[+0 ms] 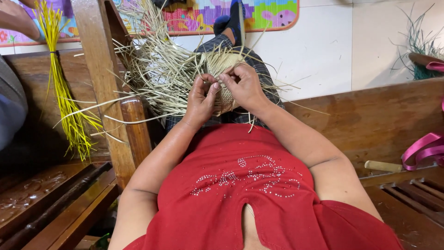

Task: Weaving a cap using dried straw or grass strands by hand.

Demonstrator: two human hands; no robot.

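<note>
A person in a red top works a half-woven straw basket (226, 78) on the lap, loose pale strands (157, 69) fanning out toward ten o'clock. The left hand (200, 99) pinches a strand at the rim; the right hand (245, 85) is closed on the weave beside it. The weaving seems mid-course, and the next tuck likely needs a firm pull. A yellow bundle (69, 111) hangs at nine o'clock. Fingertips and the basket's far side are hidden.
</note>
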